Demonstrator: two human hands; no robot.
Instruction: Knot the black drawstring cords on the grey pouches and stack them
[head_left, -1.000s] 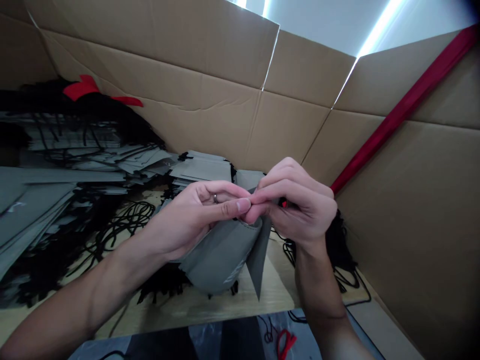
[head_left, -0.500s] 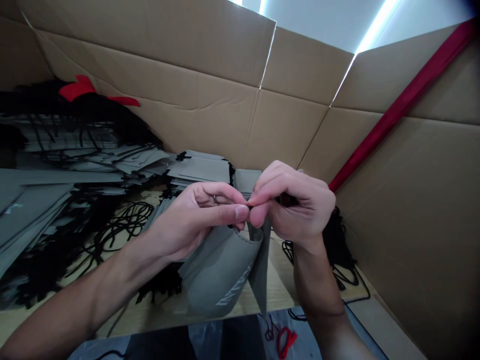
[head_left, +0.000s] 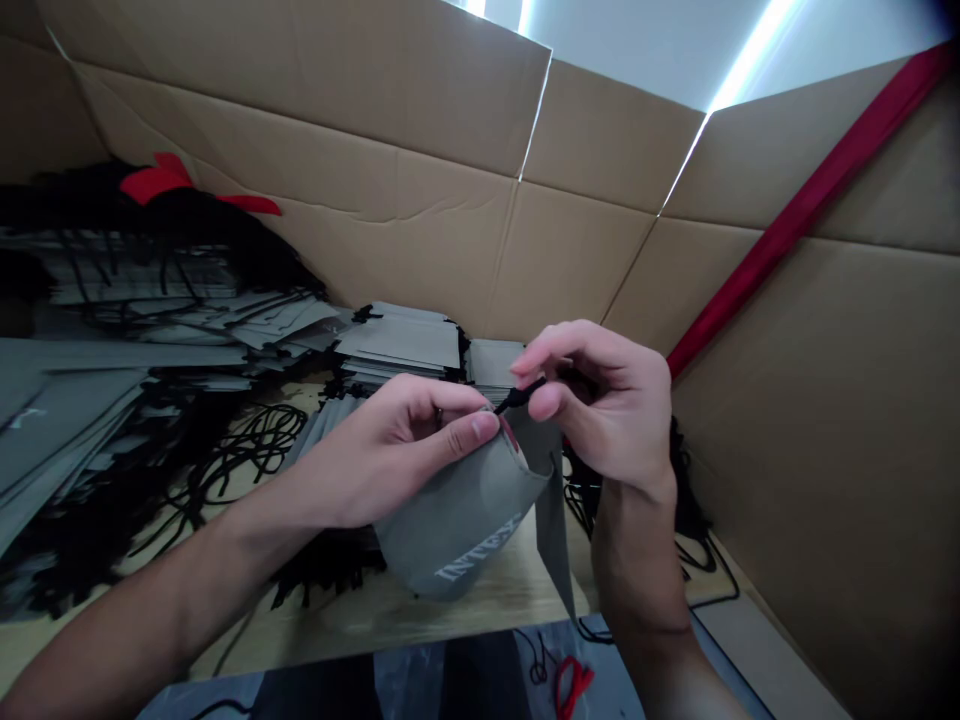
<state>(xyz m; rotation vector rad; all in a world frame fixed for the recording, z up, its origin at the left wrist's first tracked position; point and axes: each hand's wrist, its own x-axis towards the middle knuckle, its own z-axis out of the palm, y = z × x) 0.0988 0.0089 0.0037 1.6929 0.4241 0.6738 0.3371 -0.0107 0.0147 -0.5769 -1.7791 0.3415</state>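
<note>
A grey fabric pouch (head_left: 465, 530) with white lettering hangs bent and tilted above the table. My left hand (head_left: 420, 440) pinches its top edge between thumb and fingers. From that edge sticks out a short knotted end of black cord (head_left: 517, 397). My right hand (head_left: 607, 405) has its thumb and index finger on either side of this cord end, gripping it loosely; the other fingers are curled and partly hidden. A grey flap (head_left: 553, 540) of the pouch hangs down below my right hand.
Stacks of grey pouches (head_left: 401, 340) with black cords stand at the back, and a bigger heap (head_left: 75, 430) fills the left. Loose black cords (head_left: 262, 440) lie between them. Cardboard walls (head_left: 337, 190) enclose the table (head_left: 315, 640). A red cord (head_left: 574, 688) lies below its front edge.
My right hand has shifted slightly right and its fingertips have opened a little, so the black cord end now shows. The pouch has swung right and more of its lettering is visible.
</note>
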